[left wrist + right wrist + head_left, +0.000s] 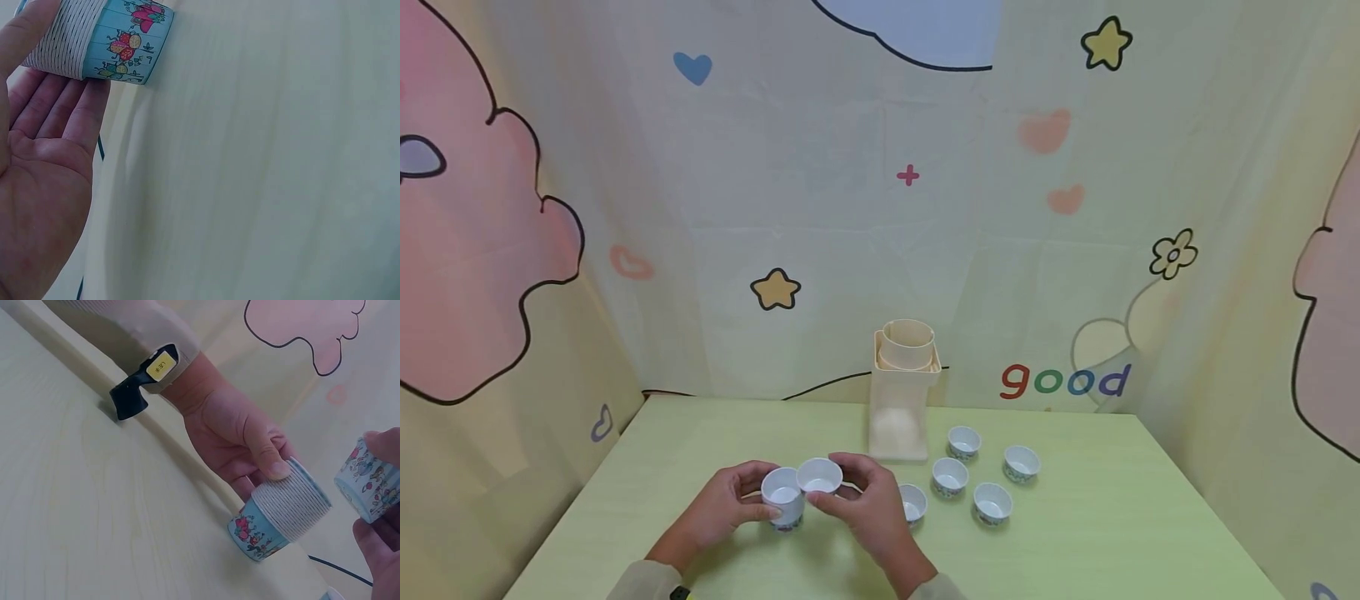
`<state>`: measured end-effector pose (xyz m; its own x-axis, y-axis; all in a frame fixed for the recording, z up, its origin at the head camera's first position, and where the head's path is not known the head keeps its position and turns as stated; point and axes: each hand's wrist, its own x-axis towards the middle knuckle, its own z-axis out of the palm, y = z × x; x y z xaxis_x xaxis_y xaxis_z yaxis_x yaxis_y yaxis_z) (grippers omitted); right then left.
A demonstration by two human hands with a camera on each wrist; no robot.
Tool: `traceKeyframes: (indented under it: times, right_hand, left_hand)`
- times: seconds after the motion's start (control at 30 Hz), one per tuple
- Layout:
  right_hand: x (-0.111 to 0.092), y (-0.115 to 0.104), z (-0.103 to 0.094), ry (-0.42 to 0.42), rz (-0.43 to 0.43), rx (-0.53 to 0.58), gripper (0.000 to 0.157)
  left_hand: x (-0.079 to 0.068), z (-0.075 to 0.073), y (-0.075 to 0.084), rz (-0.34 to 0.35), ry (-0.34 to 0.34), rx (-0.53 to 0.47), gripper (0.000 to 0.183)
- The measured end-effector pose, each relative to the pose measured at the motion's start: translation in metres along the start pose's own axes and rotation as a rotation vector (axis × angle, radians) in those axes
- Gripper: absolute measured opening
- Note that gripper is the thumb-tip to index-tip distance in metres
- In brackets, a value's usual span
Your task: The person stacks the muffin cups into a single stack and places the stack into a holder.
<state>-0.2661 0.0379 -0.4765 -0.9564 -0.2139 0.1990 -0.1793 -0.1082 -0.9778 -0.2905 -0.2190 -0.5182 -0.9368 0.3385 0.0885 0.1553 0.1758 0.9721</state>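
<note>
My left hand (718, 507) grips a nested stack of paper cups (786, 500), fingers on one side and thumb on the other. In the left wrist view the stack (119, 44) shows many white rims packed together above a light blue wall printed with colourful fruit-like figures. My right hand (876, 508) pinches a single paper cup (822, 475) by its side, mouth up, just right of the stack and slightly higher. The right wrist view shows this cup (369, 478) apart from the stack (287, 509), with my right hand (381, 544) partly cut off by the frame.
A cream upright holder with a round tube (901, 400) stands at the table's back. Several single paper cups stand mouth up to the right, one cup (913, 504) partly behind my right hand. A printed curtain (850, 208) surrounds the pale green table (1075, 533).
</note>
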Motion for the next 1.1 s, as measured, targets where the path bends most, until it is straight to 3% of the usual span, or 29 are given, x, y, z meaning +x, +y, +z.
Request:
traceKeyframes:
  times: [0.4, 1.1]
  right_hand:
    - [0.013, 0.002, 0.017, 0.002, -0.008, -0.003, 0.053]
    - [0.024, 0.011, 0.034, -0.009, -0.038, -0.05, 0.049]
  left_hand:
    - [-0.001, 0.001, 0.002, 0.053, -0.018, -0.018, 0.063]
    - [0.0, -0.001, -0.001, 0.02, -0.006, -0.023, 0.067]
